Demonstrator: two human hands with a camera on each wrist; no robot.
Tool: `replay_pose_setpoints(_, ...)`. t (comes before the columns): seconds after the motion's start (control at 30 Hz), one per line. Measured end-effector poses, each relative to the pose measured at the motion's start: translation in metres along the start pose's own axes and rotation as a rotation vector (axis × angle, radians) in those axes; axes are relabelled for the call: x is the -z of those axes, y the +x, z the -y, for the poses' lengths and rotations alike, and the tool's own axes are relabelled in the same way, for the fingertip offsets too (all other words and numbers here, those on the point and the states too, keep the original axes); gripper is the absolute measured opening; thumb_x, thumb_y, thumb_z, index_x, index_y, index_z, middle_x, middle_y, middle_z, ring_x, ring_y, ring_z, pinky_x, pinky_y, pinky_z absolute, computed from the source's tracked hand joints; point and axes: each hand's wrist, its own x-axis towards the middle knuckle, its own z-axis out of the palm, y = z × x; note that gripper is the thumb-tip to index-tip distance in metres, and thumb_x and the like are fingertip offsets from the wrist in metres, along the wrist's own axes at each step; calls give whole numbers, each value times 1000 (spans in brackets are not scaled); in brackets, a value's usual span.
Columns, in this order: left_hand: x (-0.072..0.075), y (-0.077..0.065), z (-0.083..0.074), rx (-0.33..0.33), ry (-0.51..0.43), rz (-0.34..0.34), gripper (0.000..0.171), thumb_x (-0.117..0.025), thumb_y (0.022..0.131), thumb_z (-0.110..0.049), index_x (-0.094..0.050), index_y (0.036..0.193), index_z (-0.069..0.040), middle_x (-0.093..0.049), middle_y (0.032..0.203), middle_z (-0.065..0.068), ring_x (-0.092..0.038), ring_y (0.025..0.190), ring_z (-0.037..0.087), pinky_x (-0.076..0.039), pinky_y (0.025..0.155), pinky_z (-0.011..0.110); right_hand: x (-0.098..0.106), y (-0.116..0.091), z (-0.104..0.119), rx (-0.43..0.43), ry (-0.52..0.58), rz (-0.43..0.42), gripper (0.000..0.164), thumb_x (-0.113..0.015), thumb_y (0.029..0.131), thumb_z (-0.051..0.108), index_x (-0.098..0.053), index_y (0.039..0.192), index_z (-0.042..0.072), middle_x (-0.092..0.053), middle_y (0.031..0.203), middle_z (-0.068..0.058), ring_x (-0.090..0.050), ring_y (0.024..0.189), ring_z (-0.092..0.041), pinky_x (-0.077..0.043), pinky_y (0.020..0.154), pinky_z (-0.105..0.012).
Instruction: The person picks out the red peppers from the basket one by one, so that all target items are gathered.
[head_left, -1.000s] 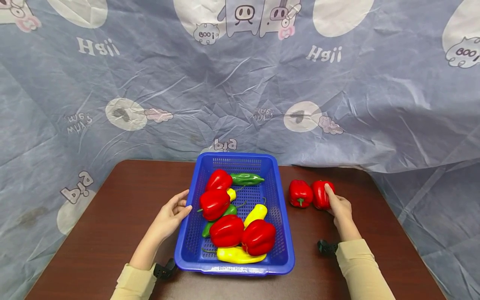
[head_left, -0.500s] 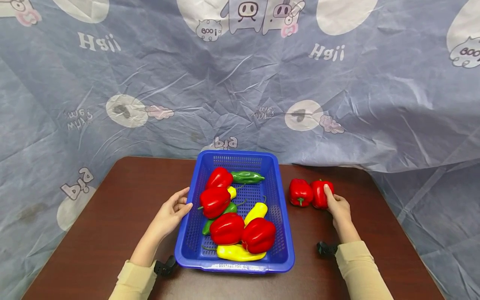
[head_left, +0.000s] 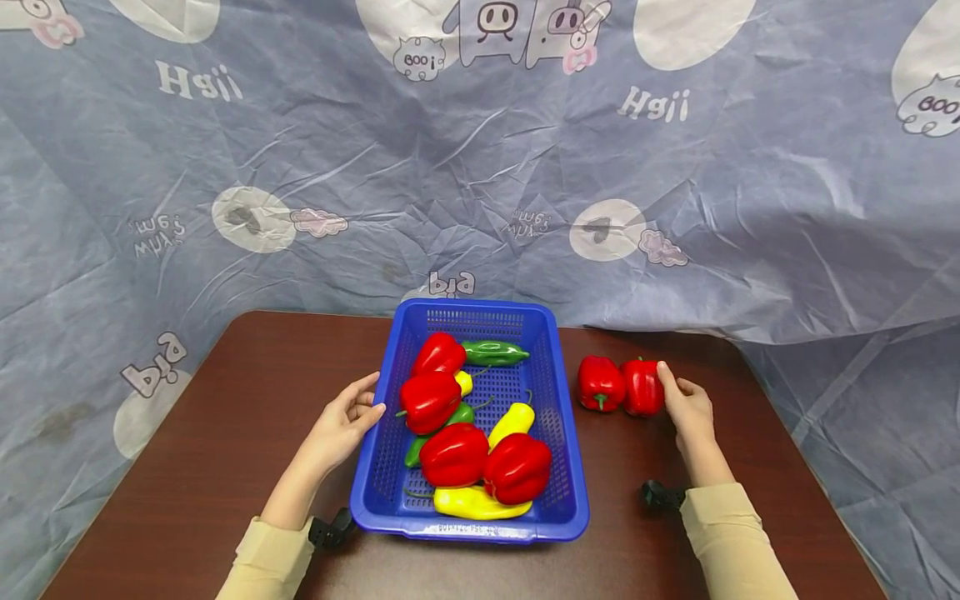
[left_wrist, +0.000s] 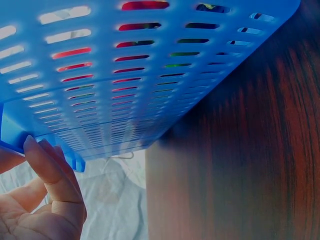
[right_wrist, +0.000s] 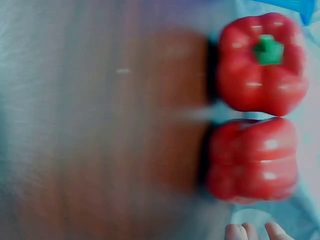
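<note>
A blue plastic basket [head_left: 472, 530] stands mid-table, holding several red bell peppers [head_left: 454, 455], yellow long peppers [head_left: 482, 503] and green ones [head_left: 495, 353]. My left hand [head_left: 341, 429] holds its left rim; in the left wrist view, curled fingers [left_wrist: 52, 172] meet the rim from outside. Right of the basket, two red bell peppers sit side by side: one [head_left: 601, 385] shows its green stem forward, the other [head_left: 642, 388] lies on its side. My right hand [head_left: 690, 417] is just right of the second; the right wrist view shows its fingertips [right_wrist: 234, 232] apart from that pepper.
The dark brown wooden table [head_left: 247, 392] ends at a grey-blue printed cloth [head_left: 480, 183] hanging behind it. A black wrist camera [head_left: 330, 530] sits at the left cuff, another [head_left: 662, 497] at the right.
My right hand has let go of the outer red bell pepper and moved slightly right of it. The left hand keeps its place at the basket rim.
</note>
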Motion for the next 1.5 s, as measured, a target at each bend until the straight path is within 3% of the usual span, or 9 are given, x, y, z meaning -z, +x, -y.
replay_pose_setpoints(0.2, 1, 0, -1, -6, 4, 4, 55, -60, 97, -5, -38, 147, 2, -57, 110, 20, -61, 87, 9, -52, 72, 20, 8, -15, 33, 134, 28, -73, 85, -52, 93, 57, -29, 153, 0, -34, 154, -23, -37, 140, -38, -31, 115, -51)
replay_pose_setpoints(0.37, 1, 0, -1, -7, -4, 7, 55, -60, 97, -4, -38, 147, 3, -56, 109, 20, -60, 86, 6, -51, 73, 19, 8, -36, 64, 236, 33, -59, 78, -56, 94, 53, -33, 153, 7, -37, 156, -14, -36, 143, -30, -31, 116, -47)
replay_pose_setpoints(0.6, 1, 0, -2, -17, -12, 1, 55, -60, 96, -3, -38, 147, 3, -57, 108, 20, -59, 84, 4, -50, 73, 18, 3, -72, 93, 366, 17, 74, 73, -59, 95, 47, -33, 153, 10, -37, 156, -13, -36, 144, -26, -33, 114, -45)
replay_pose_setpoints(0.77, 2, 1, -2, -16, 0, 8, 55, -59, 97, -4, -38, 147, 2, -56, 108, 19, -60, 85, 4, -51, 73, 19, -3, -94, 103, 463, 35, 201, 66, -62, 96, 37, -36, 151, 10, -42, 152, -9, -44, 138, -24, -39, 102, -14)
replay_pose_setpoints(0.87, 2, 1, -2, -18, 7, 5, 55, -60, 97, -4, -39, 147, 3, -57, 109, 21, -60, 85, 5, -51, 72, 19, -9, -105, 105, 539, 50, 301, 61, -63, 97, 28, -39, 148, 7, -45, 148, -7, -47, 133, -17, -39, 96, -5)
replay_pose_setpoints(1.0, 2, 0, -4, -12, -2, 6, 56, -61, 96, -5, -38, 147, 3, -57, 110, 22, -61, 86, 7, -51, 72, 19, -19, -116, 101, 649, 10, 444, 57, -67, 94, 17, -44, 144, 5, -48, 146, -10, -46, 133, -20, -39, 102, -10)
replay_pose_setpoints(1.1, 2, -1, -4, -10, -8, 8, 57, -61, 96, -5, -37, 148, 3, -57, 110, 22, -61, 86, 8, -50, 72, 19, -28, -121, 96, 709, -77, 549, 60, -72, 90, 14, -46, 143, 8, -48, 146, -15, -47, 134, -34, -42, 109, -29)
replay_pose_setpoints(1.23, 1, 0, -2, -9, -7, 7, 56, -60, 97, -4, -38, 147, 3, -57, 110, 20, -60, 85, 6, -51, 72, 19, -38, -127, 87, 758, -178, 673, 65, -77, 86, 18, -47, 143, 12, -49, 146, -14, -47, 134, -39, -36, 111, -54)
replay_pose_setpoints(1.5, 1, 1, 1, -6, -6, 5, 55, -60, 96, -3, -39, 147, 1, -56, 109, 20, -60, 84, 5, -51, 72, 19, -56, -137, 69, 759, -312, 823, 70, -80, 81, 30, -50, 142, 15, -50, 146, -8, -46, 136, -33, -34, 112, -56)
